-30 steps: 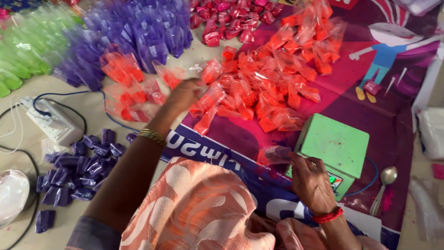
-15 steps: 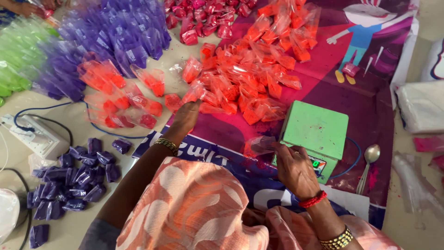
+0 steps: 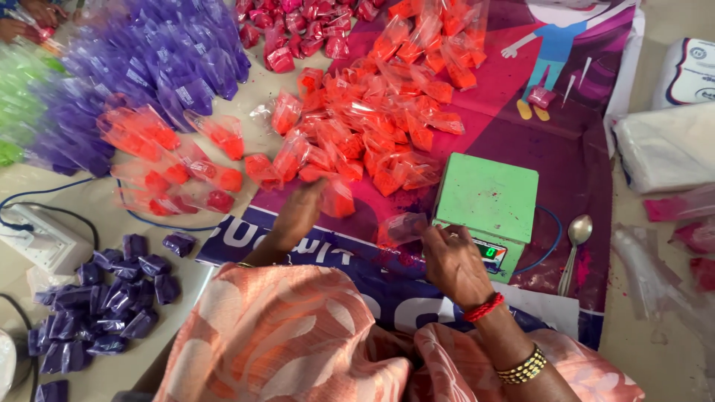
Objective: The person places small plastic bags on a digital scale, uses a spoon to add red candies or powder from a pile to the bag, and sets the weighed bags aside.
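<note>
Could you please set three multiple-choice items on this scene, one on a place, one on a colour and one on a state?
1. Where does the spoon lie?
A. right of the green scale
B. on the scale's platform
C. among the purple packets

2. What colour is the powder in the packets nearest the left hand?
A. green
B. orange-red
C. white

3. What is on the scale's platform?
A. a spoon
B. a heap of packets
C. nothing

Answers:
1 A: the spoon rests on the printed sheet just right of the scale.
2 B: the left hand grips one orange-red packet at the edge of the orange-red heap.
3 C: the green top shows bare, while the right hand holds a small clear packet in front of it.
</note>
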